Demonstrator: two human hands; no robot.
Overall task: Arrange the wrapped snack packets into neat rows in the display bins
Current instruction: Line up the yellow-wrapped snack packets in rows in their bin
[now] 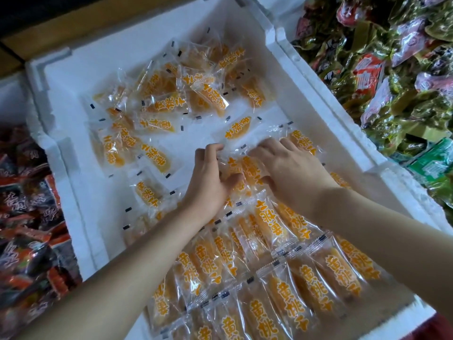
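In a white foam bin (73, 182), rowed orange snack packets (289, 285) fill the near end. Both the left hand (210, 185) and right hand (291, 173) clasp a packet bunch (247, 170); slick wrappers could slip, toppling rows.

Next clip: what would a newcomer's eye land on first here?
Two bare hands, left hand and right hand, meet mid-frame over clear packets with orange lettering. Those sit in a white foam bin: neat rows near the camera, a loose scatter at the far end.
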